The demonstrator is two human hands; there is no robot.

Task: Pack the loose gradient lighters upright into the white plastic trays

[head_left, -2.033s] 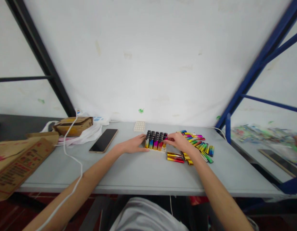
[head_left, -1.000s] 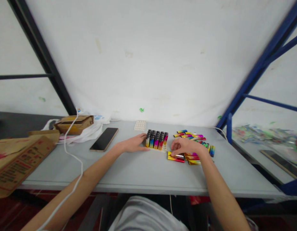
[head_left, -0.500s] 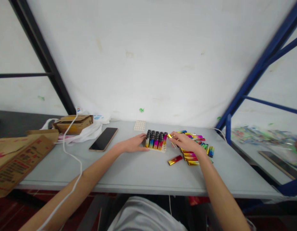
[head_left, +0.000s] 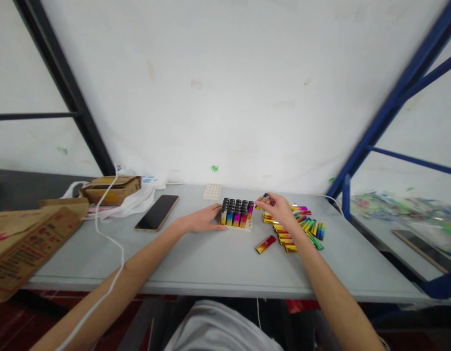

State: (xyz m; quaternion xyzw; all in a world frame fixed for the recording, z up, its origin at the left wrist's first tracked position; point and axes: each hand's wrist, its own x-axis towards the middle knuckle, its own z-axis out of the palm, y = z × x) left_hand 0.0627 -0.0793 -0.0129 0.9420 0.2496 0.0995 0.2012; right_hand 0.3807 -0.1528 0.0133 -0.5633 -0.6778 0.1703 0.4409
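Upright lighters (head_left: pixel 236 214), multicoloured with black tops, fill most of a white tray (head_left: pixel 249 225) on the table. My left hand (head_left: pixel 203 219) is closed about the tray's left end, thumb along the front and fingers behind. Just right of the tray, my right hand (head_left: pixel 278 208) pinches a single lighter (head_left: pixel 264 198), its dark top tilted up and apart from the others. Beneath and beyond that hand lies a loose heap of shiny lighters (head_left: pixel 284 236), partly hidden by the forearm. One red and gold lighter (head_left: pixel 265 244) lies apart, nearer me.
Behind the filled tray is a second white tray (head_left: pixel 212 191) with holes. A phone (head_left: pixel 157 213) lies to the left, near cardboard boxes (head_left: pixel 112 189) and a white plastic bag (head_left: pixel 138 204). A white cable (head_left: pixel 119 243) hangs across my left forearm. Blue frame posts (head_left: pixel 371 131) stand at right.
My right hand has risen slightly, and the lighter in it has turned so its dark top now points up. My left hand and the tray have stayed put.
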